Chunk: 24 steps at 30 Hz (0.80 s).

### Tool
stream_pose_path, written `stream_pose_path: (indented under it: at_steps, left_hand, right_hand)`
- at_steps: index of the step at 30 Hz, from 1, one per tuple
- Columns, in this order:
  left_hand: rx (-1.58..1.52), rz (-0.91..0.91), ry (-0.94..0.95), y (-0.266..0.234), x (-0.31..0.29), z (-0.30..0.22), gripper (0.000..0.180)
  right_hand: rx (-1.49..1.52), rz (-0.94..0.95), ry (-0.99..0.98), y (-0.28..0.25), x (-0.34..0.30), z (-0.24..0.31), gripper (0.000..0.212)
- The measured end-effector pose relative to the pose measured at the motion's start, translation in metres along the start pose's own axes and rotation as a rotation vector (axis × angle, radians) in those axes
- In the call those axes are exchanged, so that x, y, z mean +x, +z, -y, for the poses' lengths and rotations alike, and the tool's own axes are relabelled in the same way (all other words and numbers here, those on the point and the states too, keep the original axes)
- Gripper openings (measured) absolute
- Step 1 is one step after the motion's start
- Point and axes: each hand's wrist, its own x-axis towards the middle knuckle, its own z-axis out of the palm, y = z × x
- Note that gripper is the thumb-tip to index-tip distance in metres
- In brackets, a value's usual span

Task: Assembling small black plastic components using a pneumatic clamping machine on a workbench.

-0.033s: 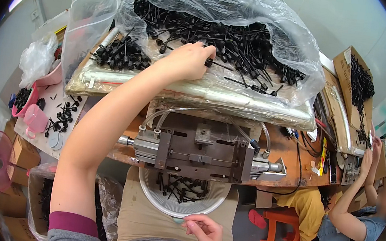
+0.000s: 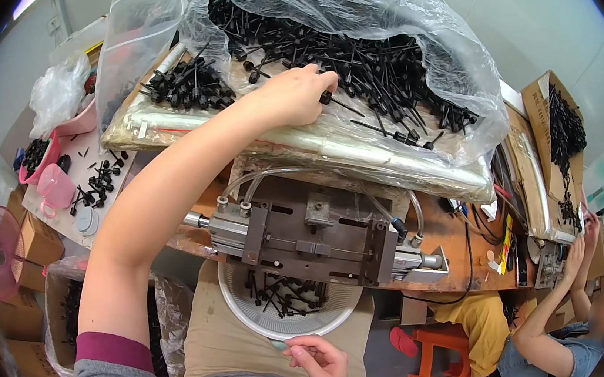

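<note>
My left hand (image 2: 299, 97) reaches over the heap of black stemmed parts (image 2: 382, 71) in the clear plastic bag. Its fingers curl down around one black stemmed part (image 2: 326, 98), whose thin stem points right; the fingertips are partly hidden. Low in front of me, my right hand (image 2: 323, 362) is closed in a pinch beside the rim of a white basket (image 2: 229, 303). A small greenish bit shows at its fingertips, too little to name. More black stemmed parts (image 2: 286, 295) lie inside the basket, which rests at my lap under a dark metal fixture (image 2: 316, 231).
Air tubes (image 2: 259, 172) and metal cylinders (image 2: 227, 228) flank the fixture on the wooden bench. At left are a pink cup (image 2: 56, 186), loose black parts (image 2: 102, 180) and a bagged bin (image 2: 64, 310). A co-worker (image 2: 548, 350) sits at right near an orange stool (image 2: 439, 357).
</note>
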Motion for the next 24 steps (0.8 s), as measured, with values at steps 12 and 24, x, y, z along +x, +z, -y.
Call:
stream_pose_path:
  at_steps: [12, 24]
  left_hand:
    - [-0.003, -0.085, -0.039, 0.004, -0.008, -0.008, 0.036]
    - [-0.185, -0.276, -0.071, -0.023, -0.025, -0.005, 0.03]
  right_hand:
    - [-0.232, 0.094, -0.105, 0.007, 0.01, 0.0, 0.016]
    - [-0.231, 0.029, -0.104, -0.002, 0.014, -0.001, 0.015]
